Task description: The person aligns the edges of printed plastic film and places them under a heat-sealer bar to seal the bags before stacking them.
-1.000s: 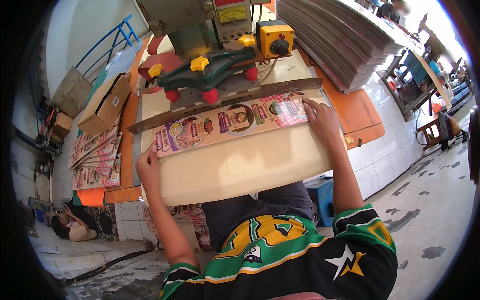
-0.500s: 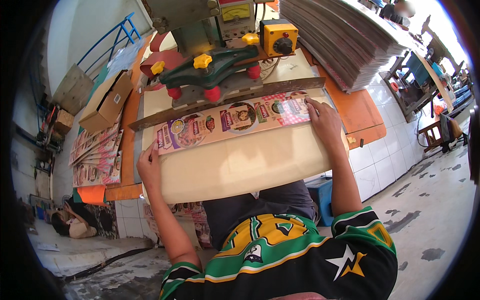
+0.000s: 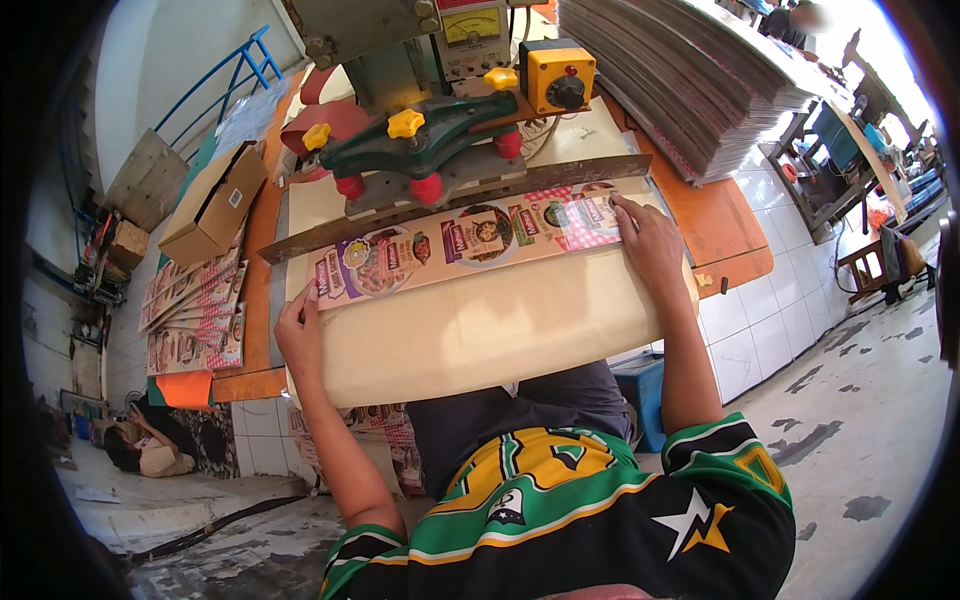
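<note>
A long printed strip (image 3: pixel 430 250) with food pictures and a red-and-white check lies across a pale cream work surface (image 3: pixel 490 335). My left hand (image 3: pixel 298 328) pinches its left end between thumb and fingers. At the opposite end, my right hand (image 3: pixel 648 235) has its fingers closed on the strip's right edge, the thumb hidden. Along the strip's far edge runs a long metal bar (image 3: pixel 585 175) of a press. Above that bar sits the press's dark green bracket (image 3: pixel 440 140), with yellow star knobs and red spacers.
A yellow control box (image 3: pixel 557 75) with a black knob sits beside a meter (image 3: pixel 470 28). At left, an open cardboard box (image 3: pixel 213 205) stands by printed pieces (image 3: pixel 200 335). A tall sheet stack (image 3: pixel 690 90) rises at right; a blue bin (image 3: pixel 642 400) is below. Other people are in the background.
</note>
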### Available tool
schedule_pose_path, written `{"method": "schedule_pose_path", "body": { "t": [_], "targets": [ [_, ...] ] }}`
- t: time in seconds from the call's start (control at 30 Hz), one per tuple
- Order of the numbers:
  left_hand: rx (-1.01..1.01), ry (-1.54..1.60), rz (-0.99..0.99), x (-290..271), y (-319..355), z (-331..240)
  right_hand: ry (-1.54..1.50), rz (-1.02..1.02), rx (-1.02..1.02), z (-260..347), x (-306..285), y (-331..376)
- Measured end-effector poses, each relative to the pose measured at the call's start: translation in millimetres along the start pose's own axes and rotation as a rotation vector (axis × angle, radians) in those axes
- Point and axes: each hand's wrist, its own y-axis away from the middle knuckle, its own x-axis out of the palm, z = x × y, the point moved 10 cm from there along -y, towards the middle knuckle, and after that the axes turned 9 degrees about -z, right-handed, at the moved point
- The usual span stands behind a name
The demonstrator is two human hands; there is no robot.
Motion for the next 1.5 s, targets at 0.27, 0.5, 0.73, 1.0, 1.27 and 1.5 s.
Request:
{"method": "schedule_pose_path", "body": {
  "t": [0.27,0.5,0.73,1.0,1.27,1.5],
  "targets": [
    [0.002,0.001,-0.007,-2,1,-5,-0.014,-0.054,-0.069,4,-3,1],
    [0.003,0.002,0.003,-1,0,-6,0.024,-0.048,-0.07,3,-1,1],
    [0.002,-0.02,0.004,-3,1,-7,0.013,-0.012,-0.021,1,0,0],
    [0.011,0.0,0.011,1,-1,-1,0.01,0.004,-0.006,-2,2,1],
    [0.002,-0.035,0.012,0,0,-4,0.003,-0.063,-0.059,4,-4,1],
    [0.003,-0.006,0.007,-1,0,-1,-0.004,-0.055,-0.064,7,-5,1]
  ]
}}
